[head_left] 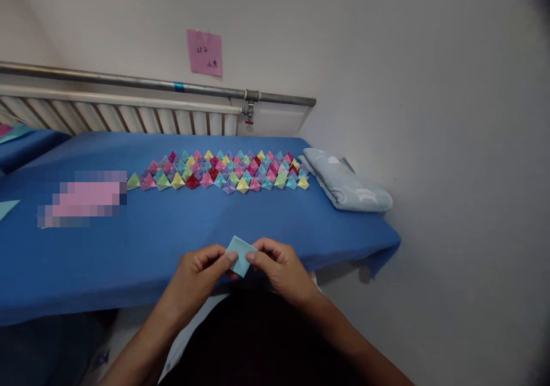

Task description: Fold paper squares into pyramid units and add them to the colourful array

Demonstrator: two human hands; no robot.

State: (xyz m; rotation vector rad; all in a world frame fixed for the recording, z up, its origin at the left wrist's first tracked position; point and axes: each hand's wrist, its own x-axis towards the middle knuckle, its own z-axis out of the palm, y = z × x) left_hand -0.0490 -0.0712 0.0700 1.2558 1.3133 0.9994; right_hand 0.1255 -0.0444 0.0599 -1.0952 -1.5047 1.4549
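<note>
A small light blue folded paper [241, 256] is held just above the front edge of the blue-covered table, one corner pointing up. My left hand [200, 274] pinches its left side between thumb and fingers. On the right side, my right hand [281, 268] grips the same paper, thumb on its face. Beyond the hands, several folded paper pieces [215, 173] in pink, yellow, green, blue, purple and red stand in close rows across the table.
The blue cloth [172, 237] covers the table. A pixelated pink patch [92, 197] lies at left, near a pale green paper corner [7, 208]. A folded light blue cloth [352, 185] rests at right. Behind are a radiator [150, 118], a pipe [129, 81] and a pink note [204, 52].
</note>
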